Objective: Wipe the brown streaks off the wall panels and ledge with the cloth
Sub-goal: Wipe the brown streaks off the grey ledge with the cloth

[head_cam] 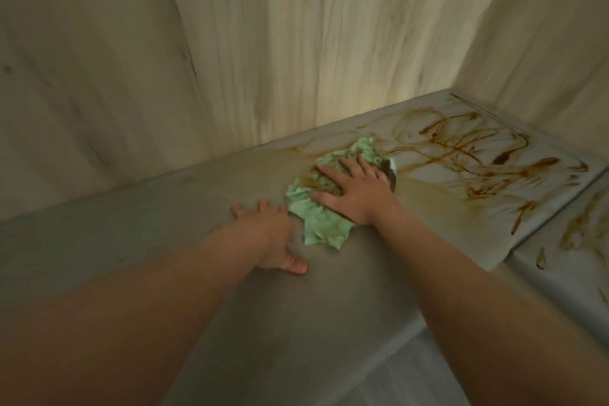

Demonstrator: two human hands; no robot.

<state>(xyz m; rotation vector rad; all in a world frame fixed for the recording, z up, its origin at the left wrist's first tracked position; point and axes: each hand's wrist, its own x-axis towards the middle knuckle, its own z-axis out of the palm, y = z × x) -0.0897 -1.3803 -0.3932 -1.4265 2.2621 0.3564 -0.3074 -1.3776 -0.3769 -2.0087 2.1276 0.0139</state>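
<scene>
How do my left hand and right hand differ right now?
The right hand presses flat on the green cloth; the left hand rests on bare ledge beside it. The right hand sits nearer the brown streaks than the left hand. Both are open, palm down.

Grey ledge (164,217) bears green cloth (313,224), brown streaks (461,148).

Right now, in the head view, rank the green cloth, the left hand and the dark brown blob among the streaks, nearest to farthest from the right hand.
1. Green cloth: directly under the right hand, which presses on it.
2. Left hand: to the left, just past the cloth's edge.
3. Dark brown blob: farther off to the right.
</scene>
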